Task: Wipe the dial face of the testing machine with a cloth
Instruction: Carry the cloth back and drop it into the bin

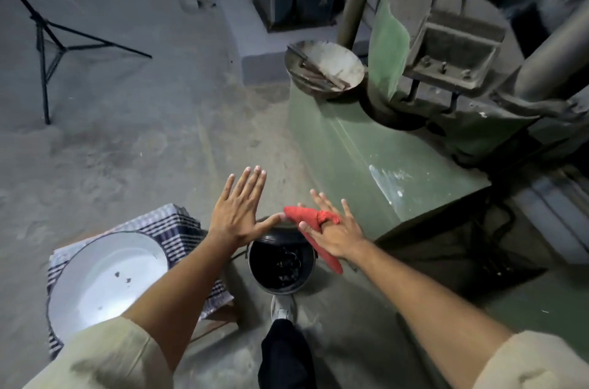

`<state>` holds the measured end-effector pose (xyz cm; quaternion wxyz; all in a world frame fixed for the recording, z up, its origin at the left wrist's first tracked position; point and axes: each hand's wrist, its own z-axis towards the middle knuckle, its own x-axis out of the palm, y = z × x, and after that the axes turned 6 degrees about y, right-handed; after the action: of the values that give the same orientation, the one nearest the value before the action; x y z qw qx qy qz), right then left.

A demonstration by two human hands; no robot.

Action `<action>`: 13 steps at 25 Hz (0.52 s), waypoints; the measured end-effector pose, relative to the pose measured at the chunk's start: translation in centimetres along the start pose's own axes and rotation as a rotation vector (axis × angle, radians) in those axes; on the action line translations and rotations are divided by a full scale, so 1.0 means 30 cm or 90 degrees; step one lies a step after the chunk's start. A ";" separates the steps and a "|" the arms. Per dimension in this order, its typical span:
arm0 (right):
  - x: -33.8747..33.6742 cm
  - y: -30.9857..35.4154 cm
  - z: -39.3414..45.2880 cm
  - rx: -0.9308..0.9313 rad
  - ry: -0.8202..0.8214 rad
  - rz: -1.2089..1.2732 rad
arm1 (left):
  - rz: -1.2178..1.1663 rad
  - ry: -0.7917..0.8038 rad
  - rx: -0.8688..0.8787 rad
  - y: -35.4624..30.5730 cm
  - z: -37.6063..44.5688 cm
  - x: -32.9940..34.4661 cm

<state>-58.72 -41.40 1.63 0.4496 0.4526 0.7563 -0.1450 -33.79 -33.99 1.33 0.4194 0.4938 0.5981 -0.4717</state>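
Observation:
A red cloth [294, 215] is wound around the fingers of my right hand [331, 230], which is stretched flat, fingers spread, above the floor; a tail of the cloth hangs below the palm. My left hand [237, 208] is also flat and spread, holding nothing, its thumb tip close to the cloth's end. The green testing machine [366, 146] stands to the right, its base beside my right hand. No dial face is visible in this view.
A black bucket [280, 264] sits on the floor under my hands, by my shoe [282, 309]. A white basin [105, 280] rests on checked fabric at lower left. A metal pan [325, 69] with tools sits on the machine base. A tripod [51, 47] stands far left.

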 end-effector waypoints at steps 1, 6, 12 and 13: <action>0.064 -0.009 0.030 -0.018 0.025 0.006 | -0.003 0.018 -0.006 0.010 0.015 0.054; 0.359 -0.022 0.147 -0.112 0.131 -0.069 | -0.001 0.091 -0.035 0.068 0.061 0.304; 0.540 -0.021 0.346 -0.050 0.101 -0.170 | -0.003 0.159 -0.059 0.130 0.050 0.533; 0.554 -0.021 0.383 -0.047 0.089 -0.189 | -0.004 0.171 -0.062 0.142 0.045 0.560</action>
<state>-56.01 -39.73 -18.33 0.3858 0.3279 0.8491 -0.1504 -32.25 -31.75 -15.85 0.3571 0.5296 0.6728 -0.3733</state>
